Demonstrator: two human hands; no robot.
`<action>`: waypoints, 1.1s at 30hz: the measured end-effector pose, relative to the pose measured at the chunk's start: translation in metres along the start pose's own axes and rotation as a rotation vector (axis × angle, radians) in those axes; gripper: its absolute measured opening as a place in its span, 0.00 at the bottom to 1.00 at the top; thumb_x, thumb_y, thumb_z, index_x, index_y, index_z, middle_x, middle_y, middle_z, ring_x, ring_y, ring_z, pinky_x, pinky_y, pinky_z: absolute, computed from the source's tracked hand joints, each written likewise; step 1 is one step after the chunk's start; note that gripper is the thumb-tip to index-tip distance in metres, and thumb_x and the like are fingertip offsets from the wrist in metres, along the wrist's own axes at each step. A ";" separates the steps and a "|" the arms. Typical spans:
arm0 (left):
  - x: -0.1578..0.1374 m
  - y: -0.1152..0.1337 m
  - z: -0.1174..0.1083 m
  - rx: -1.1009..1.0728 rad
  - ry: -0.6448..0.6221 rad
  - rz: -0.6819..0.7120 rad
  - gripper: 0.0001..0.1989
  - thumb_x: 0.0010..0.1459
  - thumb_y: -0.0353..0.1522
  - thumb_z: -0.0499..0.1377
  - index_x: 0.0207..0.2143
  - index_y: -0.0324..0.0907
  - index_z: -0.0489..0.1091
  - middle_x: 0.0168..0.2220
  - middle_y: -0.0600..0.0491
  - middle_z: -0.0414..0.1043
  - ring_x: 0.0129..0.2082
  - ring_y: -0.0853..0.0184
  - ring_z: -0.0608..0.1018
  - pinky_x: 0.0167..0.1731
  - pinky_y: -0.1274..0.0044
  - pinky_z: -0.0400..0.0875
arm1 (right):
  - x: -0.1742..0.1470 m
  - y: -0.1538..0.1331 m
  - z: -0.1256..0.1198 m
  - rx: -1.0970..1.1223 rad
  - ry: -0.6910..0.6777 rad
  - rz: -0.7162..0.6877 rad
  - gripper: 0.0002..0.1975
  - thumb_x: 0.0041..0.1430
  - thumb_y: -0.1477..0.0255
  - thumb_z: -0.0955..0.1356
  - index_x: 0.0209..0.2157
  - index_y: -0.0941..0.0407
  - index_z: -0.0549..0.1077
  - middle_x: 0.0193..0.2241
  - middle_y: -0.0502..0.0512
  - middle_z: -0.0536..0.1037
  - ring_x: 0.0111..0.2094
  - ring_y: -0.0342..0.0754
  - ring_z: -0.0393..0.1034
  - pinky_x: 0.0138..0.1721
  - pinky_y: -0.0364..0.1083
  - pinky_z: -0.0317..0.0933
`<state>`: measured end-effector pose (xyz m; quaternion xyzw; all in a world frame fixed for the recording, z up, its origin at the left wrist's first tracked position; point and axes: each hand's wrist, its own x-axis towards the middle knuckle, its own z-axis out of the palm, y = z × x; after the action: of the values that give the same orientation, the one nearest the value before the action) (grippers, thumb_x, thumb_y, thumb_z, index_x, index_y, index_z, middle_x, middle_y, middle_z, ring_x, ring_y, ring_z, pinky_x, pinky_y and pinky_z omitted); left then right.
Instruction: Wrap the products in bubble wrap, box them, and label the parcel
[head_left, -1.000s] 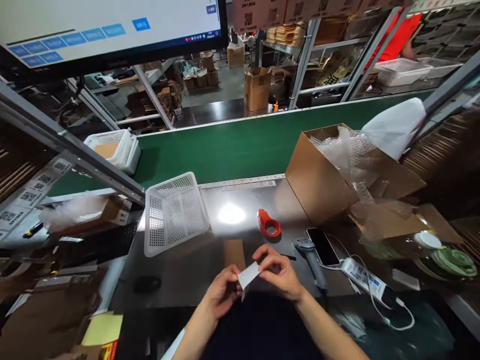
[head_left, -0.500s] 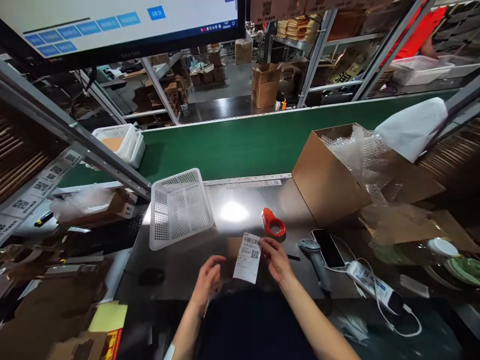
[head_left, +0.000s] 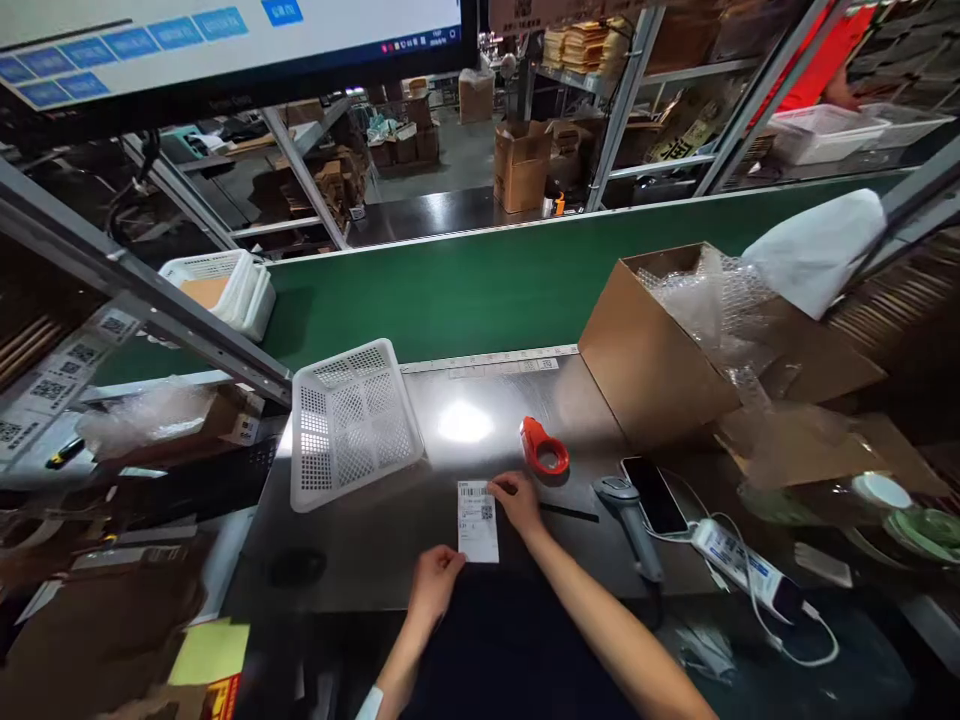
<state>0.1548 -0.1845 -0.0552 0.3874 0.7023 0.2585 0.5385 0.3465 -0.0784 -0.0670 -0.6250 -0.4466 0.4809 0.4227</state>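
Observation:
A white printed shipping label (head_left: 478, 524), with a barcode at its top and a QR code at its right, is spread flat between my hands at the near side of the metal workbench (head_left: 375, 540). My left hand (head_left: 436, 582) pinches its lower left corner. At the upper right corner, the fingers of my right hand (head_left: 519, 502) are closed on the label's edge. A red tape dispenser (head_left: 544, 448) lies just beyond my right hand. Beside that wrist is a thin black strip (head_left: 570, 512). Whatever lies under the label is hidden.
A white perforated basket (head_left: 416, 425) stands left on the bench. At right are a barcode scanner (head_left: 634, 525), a phone (head_left: 654, 497), a power strip (head_left: 742, 570) and a cardboard box (head_left: 652, 370) holding bubble wrap. The green conveyor (head_left: 435, 300) runs behind; a monitor (head_left: 247, 90) hangs upper left.
My left hand has moved in and closed on the label's lower corner. My right hand has shifted slightly left, and the label has turned straighter. The camera view has shifted a little.

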 end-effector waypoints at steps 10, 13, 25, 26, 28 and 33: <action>0.011 -0.006 0.001 0.065 0.020 -0.044 0.17 0.47 0.46 0.63 0.19 0.43 0.69 0.20 0.56 0.64 0.26 0.65 0.67 0.32 0.72 0.56 | 0.010 0.024 0.016 -0.144 -0.036 -0.096 0.15 0.55 0.56 0.70 0.25 0.53 0.76 0.30 0.58 0.80 0.40 0.57 0.73 0.47 0.56 0.67; 0.011 -0.004 0.001 0.080 0.025 -0.049 0.17 0.48 0.45 0.63 0.19 0.44 0.68 0.20 0.56 0.63 0.26 0.65 0.66 0.32 0.72 0.56 | 0.010 0.028 0.018 -0.141 -0.049 -0.114 0.16 0.56 0.55 0.69 0.25 0.53 0.75 0.31 0.57 0.79 0.40 0.56 0.72 0.47 0.55 0.68; 0.014 -0.003 -0.002 0.193 -0.001 -0.068 0.18 0.48 0.47 0.63 0.18 0.45 0.66 0.19 0.55 0.62 0.25 0.64 0.65 0.32 0.70 0.53 | 0.006 0.044 0.019 -0.151 -0.089 -0.164 0.15 0.60 0.55 0.65 0.31 0.53 0.71 0.34 0.57 0.76 0.41 0.55 0.72 0.48 0.55 0.69; 0.013 -0.002 -0.002 0.214 -0.003 -0.066 0.18 0.49 0.47 0.63 0.18 0.45 0.66 0.19 0.55 0.62 0.25 0.64 0.65 0.31 0.70 0.53 | 0.007 0.047 0.019 -0.162 -0.085 -0.160 0.16 0.60 0.54 0.65 0.33 0.53 0.70 0.35 0.58 0.76 0.40 0.55 0.73 0.47 0.55 0.70; 0.010 0.000 -0.004 0.259 0.005 -0.058 0.20 0.51 0.47 0.63 0.17 0.46 0.64 0.19 0.56 0.59 0.25 0.65 0.63 0.31 0.71 0.52 | 0.008 0.053 0.018 -0.195 -0.077 -0.156 0.18 0.61 0.53 0.64 0.39 0.54 0.70 0.37 0.59 0.76 0.40 0.56 0.73 0.46 0.57 0.71; 0.009 -0.003 -0.010 0.351 0.036 -0.064 0.30 0.52 0.51 0.65 0.13 0.47 0.53 0.16 0.58 0.49 0.22 0.67 0.56 0.30 0.70 0.48 | -0.011 0.049 0.005 -0.278 -0.284 -0.322 0.17 0.61 0.57 0.69 0.44 0.53 0.78 0.50 0.65 0.80 0.56 0.64 0.71 0.61 0.64 0.63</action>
<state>0.1434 -0.1783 -0.0601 0.4482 0.7582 0.1214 0.4577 0.3474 -0.1004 -0.1124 -0.5243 -0.6569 0.4243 0.3370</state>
